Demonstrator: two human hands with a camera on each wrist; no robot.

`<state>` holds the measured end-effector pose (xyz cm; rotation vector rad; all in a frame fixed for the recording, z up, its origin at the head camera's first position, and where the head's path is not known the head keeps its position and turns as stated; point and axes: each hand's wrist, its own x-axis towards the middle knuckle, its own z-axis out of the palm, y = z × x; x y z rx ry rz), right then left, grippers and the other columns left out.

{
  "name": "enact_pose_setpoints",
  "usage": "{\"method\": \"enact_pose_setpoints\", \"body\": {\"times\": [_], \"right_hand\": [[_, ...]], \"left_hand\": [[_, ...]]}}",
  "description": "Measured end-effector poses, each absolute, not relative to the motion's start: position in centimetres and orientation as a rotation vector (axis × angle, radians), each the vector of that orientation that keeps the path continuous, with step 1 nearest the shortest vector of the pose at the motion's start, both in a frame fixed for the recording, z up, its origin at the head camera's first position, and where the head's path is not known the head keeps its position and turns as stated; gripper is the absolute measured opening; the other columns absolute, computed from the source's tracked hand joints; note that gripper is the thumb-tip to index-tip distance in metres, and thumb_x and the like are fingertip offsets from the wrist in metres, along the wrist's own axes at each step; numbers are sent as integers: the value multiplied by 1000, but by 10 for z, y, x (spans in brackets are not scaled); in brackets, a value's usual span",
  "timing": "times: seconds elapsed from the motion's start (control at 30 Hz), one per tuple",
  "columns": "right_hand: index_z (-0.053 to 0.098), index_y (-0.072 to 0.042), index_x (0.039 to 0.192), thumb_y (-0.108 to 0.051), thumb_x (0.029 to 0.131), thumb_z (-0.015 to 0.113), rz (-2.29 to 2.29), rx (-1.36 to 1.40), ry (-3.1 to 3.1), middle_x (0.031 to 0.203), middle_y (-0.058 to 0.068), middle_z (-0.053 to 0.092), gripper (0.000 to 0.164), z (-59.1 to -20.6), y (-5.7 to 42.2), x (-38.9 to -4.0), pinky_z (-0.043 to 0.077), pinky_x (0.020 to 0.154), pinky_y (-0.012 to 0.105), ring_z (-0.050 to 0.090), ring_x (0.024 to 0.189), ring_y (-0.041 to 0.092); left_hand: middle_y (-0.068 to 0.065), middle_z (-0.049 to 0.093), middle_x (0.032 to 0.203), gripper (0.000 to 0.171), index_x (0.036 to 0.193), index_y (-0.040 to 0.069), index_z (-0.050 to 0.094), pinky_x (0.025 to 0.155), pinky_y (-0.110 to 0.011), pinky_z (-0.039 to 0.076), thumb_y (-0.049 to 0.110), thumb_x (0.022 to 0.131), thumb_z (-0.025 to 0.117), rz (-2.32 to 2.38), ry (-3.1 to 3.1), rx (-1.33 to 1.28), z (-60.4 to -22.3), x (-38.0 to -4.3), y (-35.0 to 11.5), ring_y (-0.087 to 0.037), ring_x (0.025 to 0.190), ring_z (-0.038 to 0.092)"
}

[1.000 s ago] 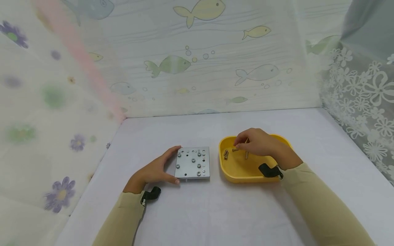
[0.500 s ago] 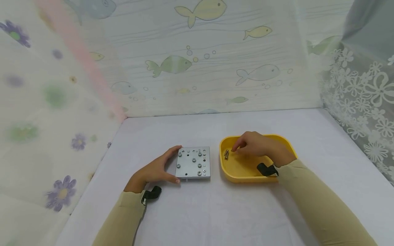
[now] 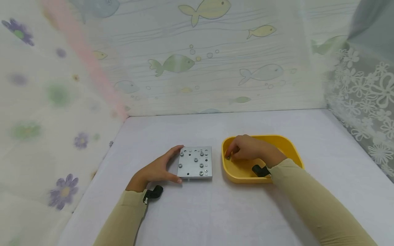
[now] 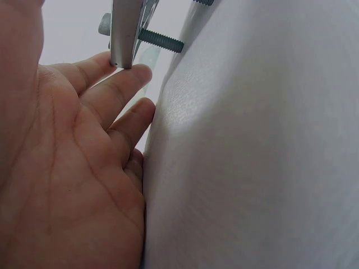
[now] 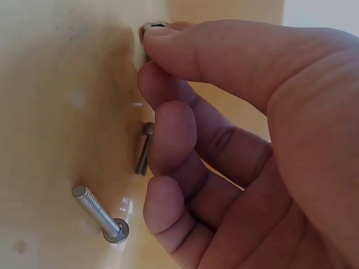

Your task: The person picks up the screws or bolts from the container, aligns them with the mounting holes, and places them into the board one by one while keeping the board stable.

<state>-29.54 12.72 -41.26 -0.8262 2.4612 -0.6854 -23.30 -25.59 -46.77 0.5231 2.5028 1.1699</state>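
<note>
A silvery metal plate (image 3: 192, 167) with holes and several socket-head screws stands slightly raised on the white table. My left hand (image 3: 157, 170) holds its left side, thumb at the near corner and fingers at the far one. In the left wrist view, a threaded screw shank (image 4: 161, 40) sticks out below the plate (image 4: 124, 33). Inside the yellow tray (image 3: 234, 178), my right hand (image 3: 247, 147) pinches a socket-head screw (image 5: 147, 33) between thumb and forefinger; most of it is covered. Two more screws lie near the curled fingers, one bright screw (image 5: 98, 210) and one darker screw (image 5: 145, 148).
The tray stands to the right of the plate, with a gap between them. White cloth covers the table (image 3: 184, 212). A fish-printed curtain (image 3: 215, 85) hangs behind, and a lace curtain (image 3: 360, 99) closes off the right.
My right hand has moved left and lower in the tray, onto the screws by its left wall, and now pinches one. The left hand stays at the plate.
</note>
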Motion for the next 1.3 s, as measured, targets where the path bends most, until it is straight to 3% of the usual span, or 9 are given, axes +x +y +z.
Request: {"method": "enact_pose_setpoints", "body": {"times": [0.53,0.8,1.13,1.3], "right_hand": [[80,-25,97,-7,90,77,-555,-829,2505,94,-11,73,19,-409,120,-289,56,89,34,62,86,14],[71,-20,93,-15,88,71,-625,-860,2544,75,-3,61,8,-406,125,-289,48,66,30,55,69,15],[67,-21,97,-18,89,74,-876,-818,2537,71,0,51,11,-385,125,-278,50,51,30,50,58,17],[68,-23,97,-20,88,77,-956,-820,2560,68,0,50,13,-378,124,-275,46,49,28,48,57,16]], "left_hand": [[13,22,170,132,164,36,21,129,-55,10,45,59,101,1189,2486,525,-469,-232,-257,-15,161,12],[13,23,170,132,164,38,21,129,-55,11,47,59,101,1191,2488,538,-469,-233,-257,-16,161,13],[14,22,170,133,164,36,20,130,-53,11,46,59,100,1180,2491,528,-468,-233,-256,-15,161,13],[12,22,171,133,165,36,19,130,-54,10,44,60,100,1171,2493,521,-467,-232,-256,-16,161,12]]}}
